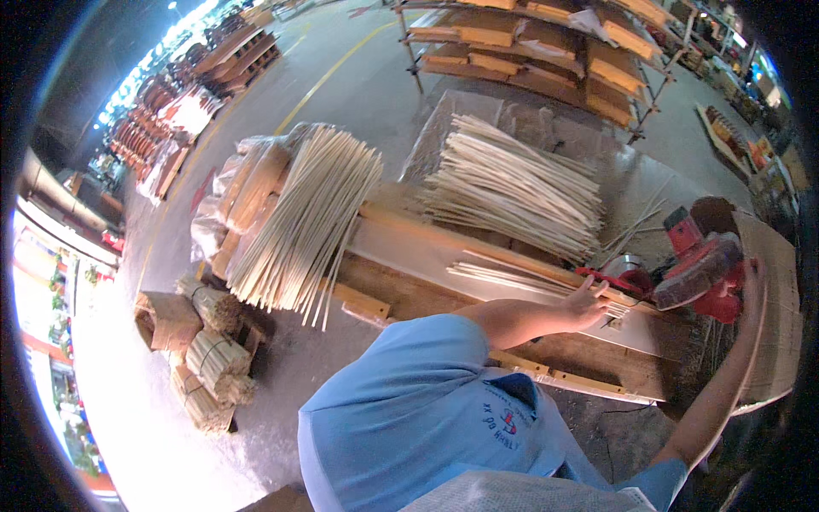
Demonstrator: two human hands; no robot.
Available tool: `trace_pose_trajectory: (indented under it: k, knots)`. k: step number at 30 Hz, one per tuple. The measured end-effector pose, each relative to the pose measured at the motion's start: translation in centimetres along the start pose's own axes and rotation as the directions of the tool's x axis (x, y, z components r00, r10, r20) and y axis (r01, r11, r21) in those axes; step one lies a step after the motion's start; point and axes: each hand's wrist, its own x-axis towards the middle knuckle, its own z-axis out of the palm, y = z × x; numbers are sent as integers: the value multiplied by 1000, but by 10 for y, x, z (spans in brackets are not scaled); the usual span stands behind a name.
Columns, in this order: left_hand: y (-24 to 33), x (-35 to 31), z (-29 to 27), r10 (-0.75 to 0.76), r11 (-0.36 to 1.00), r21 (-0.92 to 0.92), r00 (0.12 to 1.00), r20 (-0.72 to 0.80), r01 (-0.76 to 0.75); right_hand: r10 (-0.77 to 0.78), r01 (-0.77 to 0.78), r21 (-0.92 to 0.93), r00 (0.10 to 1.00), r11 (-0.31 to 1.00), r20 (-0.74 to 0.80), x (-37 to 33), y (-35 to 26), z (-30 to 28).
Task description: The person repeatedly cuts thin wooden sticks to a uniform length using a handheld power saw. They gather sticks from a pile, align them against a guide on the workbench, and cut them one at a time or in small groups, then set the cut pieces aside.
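My left hand (585,307) lies over a small bundle of thin wooden sticks (512,277) on a white board, against a wooden rail. Its fingers press round the sticks, whose ends stick out a little to the right, towards the saw. At the far right my right hand (752,280) is at the handle side of a red cut-off saw (704,271). Its fingers are partly hidden, but they seem closed on the handle. The saw's dark guard is tilted above the bench, and its blade is hard to make out.
Behind the rail lies a large pile of sticks (516,188); another pile (311,218) is at the bench's left end. A cardboard box (772,316) stands right of the saw. Tied bundles (215,354) sit on the floor at left. A rack (529,64) stands beyond.
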Motion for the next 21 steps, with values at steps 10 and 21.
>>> trace_pose_trajectory:
  k: [10,21]
  knots:
    - [0,-3,10,11,1000,-20,1000,1,-11,126,-61,382,981,922,-149,-9,5,8]
    - [-8,6,24,58,997,-32,956,-288,-70,30,106,521,969,847,-245,-29,-44,15]
